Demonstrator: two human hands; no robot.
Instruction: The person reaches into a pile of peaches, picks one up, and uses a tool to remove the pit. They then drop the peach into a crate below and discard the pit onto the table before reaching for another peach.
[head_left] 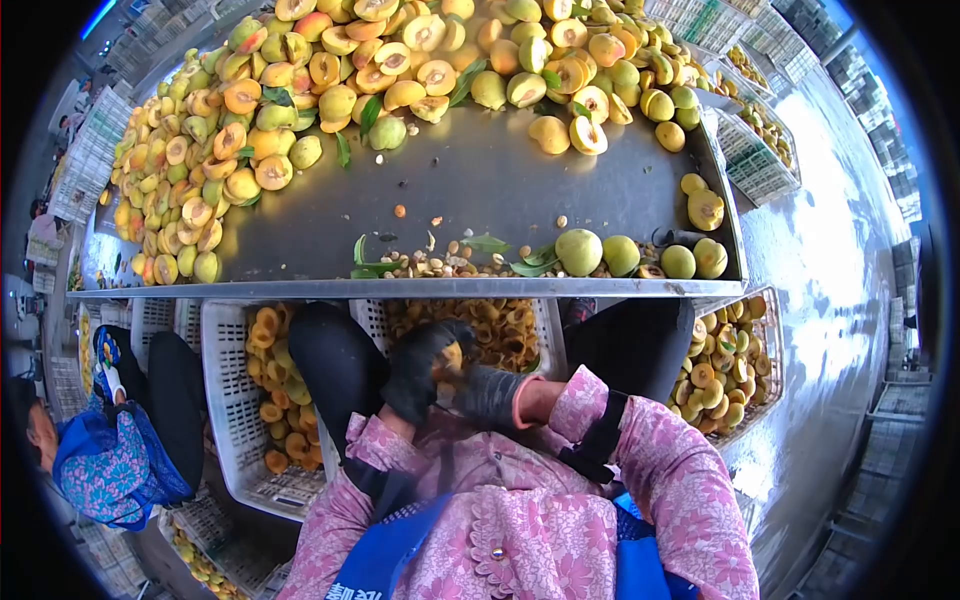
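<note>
My left hand (pixel 418 372), in a dark glove, is closed around a yellow peach half (pixel 447 362) above a crate between my knees. My right hand (pixel 488 394), in a grey glove, meets it from the right, close to the fruit. Its fingers are smeared by motion, so whether it holds a tool cannot be made out. Under both hands, the white crate (pixel 547 335) holds many cut orange-yellow peach pieces (pixel 500 325).
A metal table (pixel 450 190) in front bears a heap of halved and whole peaches (pixel 420 60), with leaves and loose pits (pixel 440 265) near its edge. Crates of peach halves stand left (pixel 232 440) and right (pixel 768 385). Another person (pixel 120 455) sits at far left.
</note>
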